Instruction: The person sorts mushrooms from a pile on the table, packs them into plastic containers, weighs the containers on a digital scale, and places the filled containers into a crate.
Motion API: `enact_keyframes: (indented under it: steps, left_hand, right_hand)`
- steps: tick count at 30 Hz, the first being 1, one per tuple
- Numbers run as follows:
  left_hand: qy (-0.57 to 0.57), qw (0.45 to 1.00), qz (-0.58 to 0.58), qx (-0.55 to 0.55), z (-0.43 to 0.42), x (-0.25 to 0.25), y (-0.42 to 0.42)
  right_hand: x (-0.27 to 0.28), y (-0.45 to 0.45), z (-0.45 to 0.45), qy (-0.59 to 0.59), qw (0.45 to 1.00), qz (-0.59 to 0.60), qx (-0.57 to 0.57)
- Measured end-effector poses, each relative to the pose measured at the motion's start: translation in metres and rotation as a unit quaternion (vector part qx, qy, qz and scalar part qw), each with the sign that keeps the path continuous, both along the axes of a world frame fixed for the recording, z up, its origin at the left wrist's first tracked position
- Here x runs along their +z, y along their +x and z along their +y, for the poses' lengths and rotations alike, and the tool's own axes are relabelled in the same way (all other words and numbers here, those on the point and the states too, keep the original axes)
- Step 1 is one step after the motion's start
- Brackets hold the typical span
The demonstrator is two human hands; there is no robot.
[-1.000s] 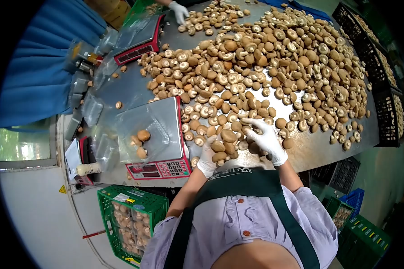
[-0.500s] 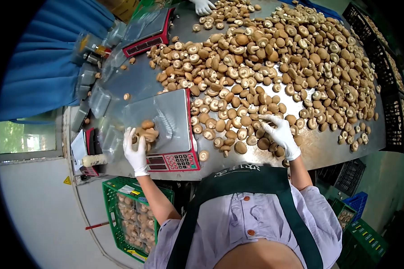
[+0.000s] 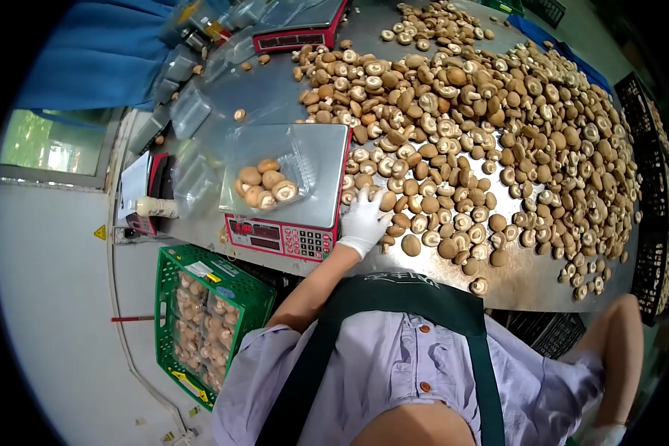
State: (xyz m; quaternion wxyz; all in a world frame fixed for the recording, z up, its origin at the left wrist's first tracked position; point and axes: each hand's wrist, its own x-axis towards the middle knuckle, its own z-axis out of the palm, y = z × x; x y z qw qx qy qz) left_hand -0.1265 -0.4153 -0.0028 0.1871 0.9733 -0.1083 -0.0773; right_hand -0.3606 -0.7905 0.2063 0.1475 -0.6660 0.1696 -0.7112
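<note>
My left hand, in a white glove, rests at the near left edge of the shiitake mushroom pile. Its fingers are spread over a few mushrooms, just right of the scale. Several mushrooms lie in a clear plastic tray on the red-framed digital scale, some caps up and some stems up. The scale's red display is lit. Down at the bottom right edge, beside my body, only the gloved wrist part of my right hand shows; its fingers are out of sight.
A second scale stands at the back left. Clear trays lie along the left side. Below the table, a green crate holds packed mushrooms. Black crates line the right side. A white bottle-like object lies at the left.
My left hand has released its mushrooms into the tray and moved right to the pile. My right hand has left the pile and dropped down beside my body. The view has shifted.
</note>
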Motion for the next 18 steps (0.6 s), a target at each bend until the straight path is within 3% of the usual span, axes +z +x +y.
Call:
enact_keyframes:
  steps: [1,3,9,11,13,14,15,16,18]
  left_hand:
    - [0.014,0.998,-0.065,-0.006,-0.004,-0.019,-0.001]
    - [0.043,0.996,-0.079,-0.02,-0.007,-0.041,0.002]
    - [0.003,0.998,-0.055,-0.006,-0.003,-0.039,0.011]
    - [-0.143,0.984,-0.106,-0.01,0.003,-0.048,0.009]
    - [-0.186,0.979,-0.081,-0.006,0.001,-0.029,0.007]
    - [-0.39,0.917,0.066,0.043,0.002,-0.029,0.009]
    - [-0.568,0.792,0.207,0.09,0.003,-0.027,0.01]
    - [-0.594,0.757,0.24,0.125,0.006,-0.012,0.01]
    - [-0.724,0.577,0.35,0.142,0.012,0.008,0.008]
  right_hand:
    - [-0.004,-0.011,-0.003,0.009,1.0,0.004,-0.005]
    - [-0.012,-0.028,-0.007,0.029,0.999,0.021,-0.018]
    - [-0.027,-0.056,-0.015,0.071,0.996,0.051,-0.032]
    - [-0.029,-0.06,-0.016,0.079,0.995,0.059,-0.035]
    - [-0.031,-0.067,-0.017,0.084,0.993,0.064,-0.042]
    - [-0.031,-0.069,-0.018,0.087,0.993,0.065,-0.043]
    - [-0.032,-0.072,-0.019,0.093,0.992,0.068,-0.047]
    - [-0.032,-0.075,-0.02,0.096,0.992,0.07,-0.048]
    - [-0.035,-0.079,-0.021,0.103,0.991,0.074,-0.049]
